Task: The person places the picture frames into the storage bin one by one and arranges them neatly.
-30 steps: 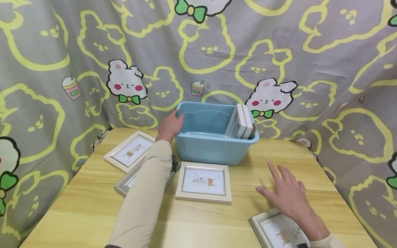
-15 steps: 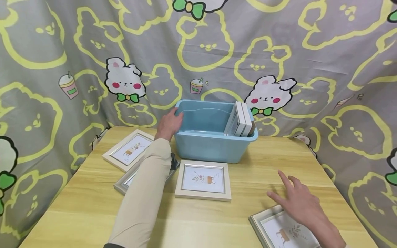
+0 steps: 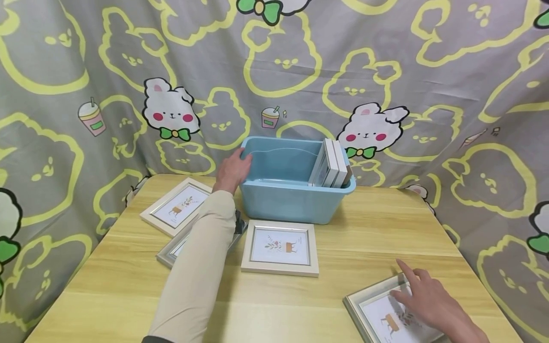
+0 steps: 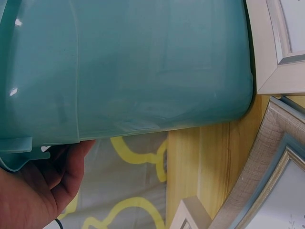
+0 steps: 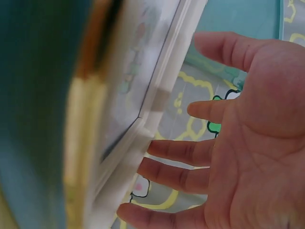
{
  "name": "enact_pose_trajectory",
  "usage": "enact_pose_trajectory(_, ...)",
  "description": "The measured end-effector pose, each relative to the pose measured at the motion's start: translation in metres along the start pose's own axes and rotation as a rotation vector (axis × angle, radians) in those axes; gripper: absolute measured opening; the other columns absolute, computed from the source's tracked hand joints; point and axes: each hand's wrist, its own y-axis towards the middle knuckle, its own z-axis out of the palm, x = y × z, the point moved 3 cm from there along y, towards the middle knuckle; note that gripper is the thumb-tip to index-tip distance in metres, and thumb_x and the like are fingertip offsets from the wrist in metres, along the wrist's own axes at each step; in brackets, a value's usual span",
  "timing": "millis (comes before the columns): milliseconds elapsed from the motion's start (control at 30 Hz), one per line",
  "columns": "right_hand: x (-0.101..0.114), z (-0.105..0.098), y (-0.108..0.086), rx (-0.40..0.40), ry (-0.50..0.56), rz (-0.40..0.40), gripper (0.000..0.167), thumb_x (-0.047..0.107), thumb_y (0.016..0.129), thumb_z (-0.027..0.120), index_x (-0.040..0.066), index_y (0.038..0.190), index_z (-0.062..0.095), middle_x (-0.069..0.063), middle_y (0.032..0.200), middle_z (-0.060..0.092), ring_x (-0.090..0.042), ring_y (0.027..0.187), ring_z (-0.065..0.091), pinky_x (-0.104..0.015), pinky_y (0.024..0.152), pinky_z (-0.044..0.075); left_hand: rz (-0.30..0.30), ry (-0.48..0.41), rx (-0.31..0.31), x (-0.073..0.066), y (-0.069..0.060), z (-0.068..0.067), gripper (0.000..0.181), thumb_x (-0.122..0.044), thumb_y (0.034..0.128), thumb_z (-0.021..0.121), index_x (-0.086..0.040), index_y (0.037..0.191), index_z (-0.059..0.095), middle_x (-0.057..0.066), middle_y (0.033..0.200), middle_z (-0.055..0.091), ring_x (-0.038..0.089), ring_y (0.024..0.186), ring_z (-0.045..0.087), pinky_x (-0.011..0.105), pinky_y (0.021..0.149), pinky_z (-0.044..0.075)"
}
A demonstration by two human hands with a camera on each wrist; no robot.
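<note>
My left hand (image 3: 233, 172) grips the left end of the blue bin (image 3: 291, 205); in the left wrist view its fingers (image 4: 71, 179) curl around the bin's rim. At the lower right, my right hand (image 3: 433, 302) hovers over or touches a silver-edged picture frame (image 3: 358, 305), fingers spread, partly covering its picture; contact is unclear. In the right wrist view the open palm (image 5: 262, 138) faces a pale frame (image 5: 155, 102), fingertips near its edge.
Several white-edged frames (image 3: 339, 162) stand upright in the bin's right end. A cream frame (image 3: 279, 271) lies before the bin; another (image 3: 177, 207) and a grey one (image 3: 169, 252) lie left, the grey one partly under my left sleeve. A patterned curtain (image 3: 283, 71) hangs behind.
My right hand has moved down and to the right, further over the silver-edged frame. My left hand has stayed on the bin's rim.
</note>
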Motion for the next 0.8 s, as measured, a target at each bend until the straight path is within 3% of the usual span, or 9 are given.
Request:
enact_pose_trajectory(167, -0.005, 0.004, 0.003, 0.039, 0.002, 0.031, 0.079, 0.035, 0.089, 0.061, -0.003, 0.148, 0.026, -0.037, 0.124, 0.046, -0.047, 0.097, 0.057, -0.055, 0.072, 0.048, 0.004, 0.007, -0.002, 0.001, 0.000, -0.001, 0.061, -0.055, 0.0978, 0.029, -0.028, 0.153, 0.029, 0.010, 0.156, 0.036, 0.035, 0.140, 0.037, 0.052, 0.111, 0.035)
enact_pose_trajectory(433, -0.020, 0.013, 0.008, 0.076, 0.025, 0.075, 0.067, 0.013, 0.090, 0.052, -0.002, 0.149, 0.024, -0.032, 0.112, 0.050, -0.029, 0.082, 0.054, -0.041, 0.062, 0.045, 0.006, 0.007, 0.003, -0.001, -0.001, -0.001, 0.061, -0.054, 0.0981, 0.030, -0.028, 0.153, 0.029, 0.011, 0.156, 0.036, 0.035, 0.141, 0.037, 0.051, 0.113, 0.033)
enact_pose_trajectory(667, -0.027, 0.016, 0.010, 0.040, 0.002, 0.104, 0.060, 0.008, 0.093, 0.048, 0.001, 0.148, 0.025, -0.028, 0.108, 0.051, -0.030, 0.084, 0.056, -0.040, 0.059, 0.046, 0.000, 0.008, 0.005, -0.001, -0.002, -0.001, 0.060, -0.054, 0.0982, 0.030, -0.029, 0.153, 0.028, 0.011, 0.156, 0.036, 0.035, 0.140, 0.037, 0.051, 0.112, 0.033)
enact_pose_trajectory(800, -0.028, 0.014, 0.010, -0.020, -0.038, 0.075, 0.062, 0.009, 0.092, 0.051, 0.001, 0.148, 0.025, -0.030, 0.108, 0.053, -0.035, 0.087, 0.059, -0.045, 0.061, 0.048, 0.010, 0.010, -0.004, -0.001, 0.000, -0.002, 0.061, -0.054, 0.0977, 0.030, -0.028, 0.153, 0.029, 0.011, 0.155, 0.036, 0.036, 0.140, 0.038, 0.050, 0.112, 0.034)
